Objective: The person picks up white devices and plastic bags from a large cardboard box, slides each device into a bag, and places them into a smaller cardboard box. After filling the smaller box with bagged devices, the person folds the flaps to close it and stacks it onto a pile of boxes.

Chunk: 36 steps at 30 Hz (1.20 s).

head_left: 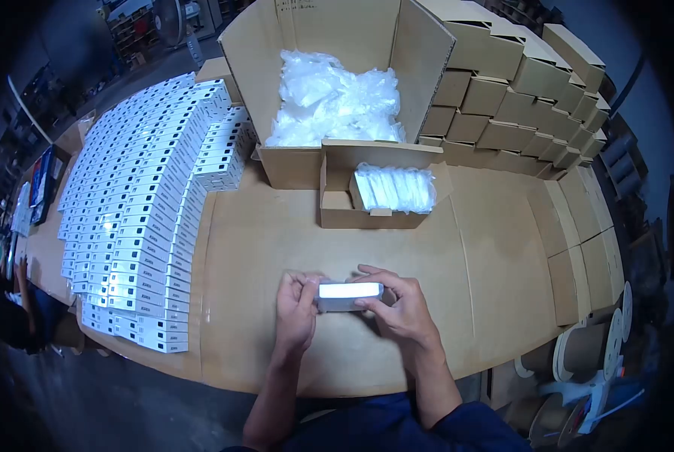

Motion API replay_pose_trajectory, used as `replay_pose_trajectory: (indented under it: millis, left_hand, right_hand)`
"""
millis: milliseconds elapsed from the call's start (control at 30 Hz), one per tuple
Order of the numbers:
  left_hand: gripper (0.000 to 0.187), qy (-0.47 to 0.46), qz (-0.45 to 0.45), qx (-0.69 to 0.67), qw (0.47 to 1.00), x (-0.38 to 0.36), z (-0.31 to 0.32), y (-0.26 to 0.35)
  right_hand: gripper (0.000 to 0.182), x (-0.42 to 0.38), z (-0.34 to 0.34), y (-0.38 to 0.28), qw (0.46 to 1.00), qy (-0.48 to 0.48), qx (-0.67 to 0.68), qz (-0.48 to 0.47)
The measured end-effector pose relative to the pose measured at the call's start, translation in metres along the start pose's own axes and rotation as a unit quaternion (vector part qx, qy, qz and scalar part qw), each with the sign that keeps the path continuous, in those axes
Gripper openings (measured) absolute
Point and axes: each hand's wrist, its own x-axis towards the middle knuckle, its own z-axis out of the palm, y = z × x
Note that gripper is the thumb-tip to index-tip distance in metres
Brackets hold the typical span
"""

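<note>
Two hands are holding one small white box [350, 295] over the desk [457, 256], near its front edge. The left hand [295, 309] is pinching the box's left end, and the right hand [399, 305] is wrapping fingers round its right end. The box is probably being closed. Setting it down would call for a free spot beside the rows of boxes [137, 211] at left. Behind, a carton [329, 90] is holding plastic bags [333, 102].
</note>
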Motion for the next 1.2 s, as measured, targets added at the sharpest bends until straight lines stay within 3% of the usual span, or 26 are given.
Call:
replay_pose_trajectory:
  millis: [133,167,267,400,500,600,633,733,767,867,1000,1200]
  left_hand:
    - [0.025,-0.07,0.006,0.107,0.992,-0.009,0.011,0.033]
    - [0.035,-0.134,0.026,0.125,0.983,-0.007,0.001,0.032]
    - [0.033,-0.196,0.041,0.201,0.959,-0.004,0.0,0.042]
    - [0.031,-0.211,0.029,0.253,0.944,0.005,-0.003,0.054]
    - [0.031,-0.247,0.032,0.301,0.92,0.016,0.0,0.071]
    - [0.032,-0.236,0.038,0.261,0.935,0.031,0.005,0.075]
    - [0.045,-0.231,0.066,0.237,0.941,0.037,0.005,0.073]
    - [0.057,-0.114,0.157,0.412,0.89,0.052,0.016,0.079]
    - [0.065,-0.114,0.215,0.523,0.817,0.062,0.008,0.079]
    - [0.065,-0.13,0.225,0.631,0.731,0.073,-0.002,0.068]
    - [0.067,-0.129,0.296,0.702,0.635,0.083,-0.005,0.057]
    - [0.07,-0.127,0.303,0.705,0.629,0.087,-0.008,0.057]
  right_hand:
    - [0.028,0.001,-0.002,-0.008,0.998,0.024,-0.021,-0.051]
    - [0.028,0.002,-0.003,-0.007,0.997,0.023,-0.026,-0.063]
    - [0.031,0.008,-0.01,-0.013,0.989,0.007,-0.106,-0.104]
    - [0.032,0.02,-0.022,-0.037,0.967,-0.033,-0.213,-0.133]
    - [0.025,0.028,-0.031,-0.048,0.952,-0.123,-0.243,-0.139]
    - [0.02,0.044,-0.035,-0.048,0.945,-0.134,-0.245,-0.172]
    - [0.019,0.051,-0.036,-0.053,0.948,-0.109,-0.229,-0.19]
    - [0.015,0.068,-0.041,-0.057,0.952,0.016,-0.237,-0.191]
    - [0.014,0.073,-0.04,-0.059,0.952,0.071,-0.237,-0.183]
    - [0.014,0.091,-0.028,-0.041,0.926,0.203,-0.235,-0.213]
    - [0.016,0.105,-0.009,-0.024,0.897,0.257,-0.269,-0.238]
    - [0.017,0.114,0.004,0.002,0.898,0.244,-0.311,-0.194]
